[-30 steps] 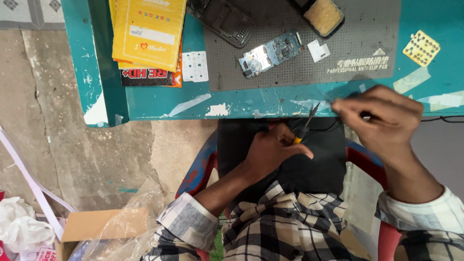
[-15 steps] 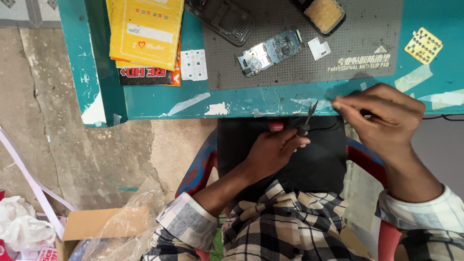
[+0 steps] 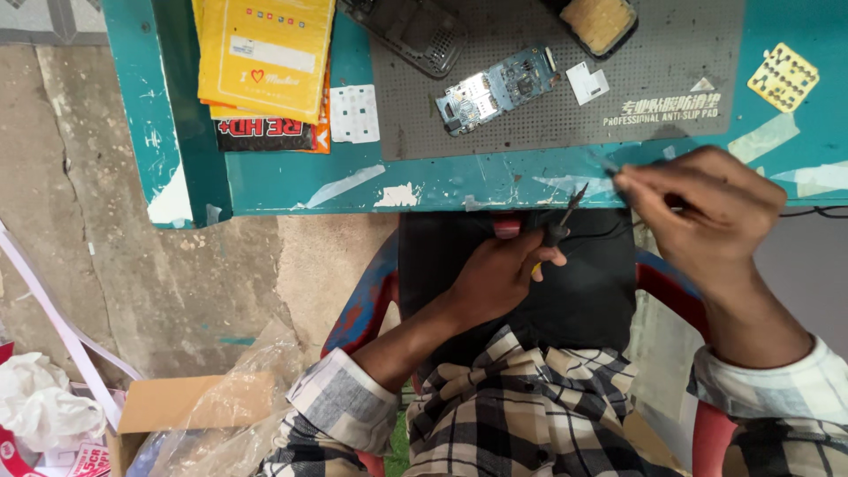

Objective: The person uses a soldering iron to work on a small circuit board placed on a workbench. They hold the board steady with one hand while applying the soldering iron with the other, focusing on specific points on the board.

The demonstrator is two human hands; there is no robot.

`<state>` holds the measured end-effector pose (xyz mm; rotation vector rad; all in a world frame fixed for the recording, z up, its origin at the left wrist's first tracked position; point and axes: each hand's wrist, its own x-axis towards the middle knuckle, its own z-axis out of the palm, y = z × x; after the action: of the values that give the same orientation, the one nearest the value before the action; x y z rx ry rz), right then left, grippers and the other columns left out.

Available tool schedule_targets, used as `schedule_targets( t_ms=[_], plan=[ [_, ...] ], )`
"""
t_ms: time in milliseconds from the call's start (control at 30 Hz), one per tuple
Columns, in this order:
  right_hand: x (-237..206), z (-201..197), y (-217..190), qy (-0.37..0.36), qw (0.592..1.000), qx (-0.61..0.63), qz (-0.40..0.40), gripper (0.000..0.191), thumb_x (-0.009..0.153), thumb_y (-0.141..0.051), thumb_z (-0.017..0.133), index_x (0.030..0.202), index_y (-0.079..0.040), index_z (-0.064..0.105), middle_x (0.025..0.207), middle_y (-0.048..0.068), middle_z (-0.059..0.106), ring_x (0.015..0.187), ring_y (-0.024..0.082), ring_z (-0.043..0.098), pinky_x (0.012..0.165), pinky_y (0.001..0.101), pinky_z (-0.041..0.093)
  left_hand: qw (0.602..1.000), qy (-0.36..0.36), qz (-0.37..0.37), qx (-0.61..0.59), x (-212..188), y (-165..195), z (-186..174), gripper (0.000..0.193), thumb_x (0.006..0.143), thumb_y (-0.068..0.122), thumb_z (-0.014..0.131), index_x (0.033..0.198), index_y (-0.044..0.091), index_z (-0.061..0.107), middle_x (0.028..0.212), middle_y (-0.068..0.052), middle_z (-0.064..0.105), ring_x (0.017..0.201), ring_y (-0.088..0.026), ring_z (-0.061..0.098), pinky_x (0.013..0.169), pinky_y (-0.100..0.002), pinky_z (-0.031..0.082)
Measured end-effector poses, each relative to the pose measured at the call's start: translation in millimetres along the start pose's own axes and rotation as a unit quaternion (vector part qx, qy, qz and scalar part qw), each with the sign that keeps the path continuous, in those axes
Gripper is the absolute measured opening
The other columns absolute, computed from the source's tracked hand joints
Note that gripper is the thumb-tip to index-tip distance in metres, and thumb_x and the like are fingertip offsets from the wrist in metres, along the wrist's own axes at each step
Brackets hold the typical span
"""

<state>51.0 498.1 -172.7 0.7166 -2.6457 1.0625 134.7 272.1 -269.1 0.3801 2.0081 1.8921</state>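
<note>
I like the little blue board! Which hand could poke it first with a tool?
Probably the left hand: it holds the thin pointed tool, tip aimed toward the circuit board. The right hand pinches a thin dark piece at the edge of the table, farther aside.

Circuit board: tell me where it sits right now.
In the head view, the circuit board lies on the grey mat on the teal table, beyond both hands, between a dark phone shell and a white chip.

A stack of flat yellow rectangular packages [image 3: 265, 53] lies on the teal table, well left of the left hand's fingers [image 3: 539, 256]; a black-and-orange package [image 3: 269, 135] peeks out beneath it.
</note>
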Motion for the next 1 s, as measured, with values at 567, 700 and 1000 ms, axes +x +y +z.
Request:
schedule_targets(
  t_ms=[567, 700, 1000],
  plan=[
    [6, -6, -9, -0.030, 0.998, 0.045, -0.022, 0.019, 0.089, 0.001, 0.086, 0.106, -0.003, 0.078, 0.089, 0.010, 0.070, 0.066, 0.012, 0.064, 0.050, 0.0222, 0.043, 0.998, -0.027, -0.030, -0.054, 5, 19, -9, 0.038, 0.103, -0.001, 0.046, 0.140, 0.005, 0.054, 0.114, -0.009, 0.076, 0.086, -0.020, 0.077, 0.078, -0.032, 0.062],
    [7, -1, -9, -0.007, 0.999, -0.009, 0.031, 0.016, 0.092, 0.007, 0.085, 0.106, 0.002, 0.079, 0.085, 0.013, 0.070, 0.062, 0.014, 0.061, 0.046, 0.0232, 0.039, 0.996, -0.042, -0.050, -0.063, 5, 21, -12, 0.032, 0.112, 0.009, 0.046, 0.143, 0.005, 0.052, 0.112, -0.010, 0.075, 0.084, -0.021, 0.076, 0.076, -0.032, 0.061],
    [0, -3, 7, -0.029, 0.996, 0.052, -0.068, 0.021, 0.093, 0.002, 0.088, 0.111, -0.004, 0.079, 0.089, 0.010, 0.070, 0.062, 0.010, 0.063, 0.050, 0.0203, 0.043, 0.995, -0.052, -0.046, -0.070, 5, 16, -13, 0.031, 0.113, 0.016, 0.041, 0.138, 0.003, 0.055, 0.117, -0.011, 0.074, 0.098, -0.022, 0.076, 0.089, -0.035, 0.060]
  ],
)
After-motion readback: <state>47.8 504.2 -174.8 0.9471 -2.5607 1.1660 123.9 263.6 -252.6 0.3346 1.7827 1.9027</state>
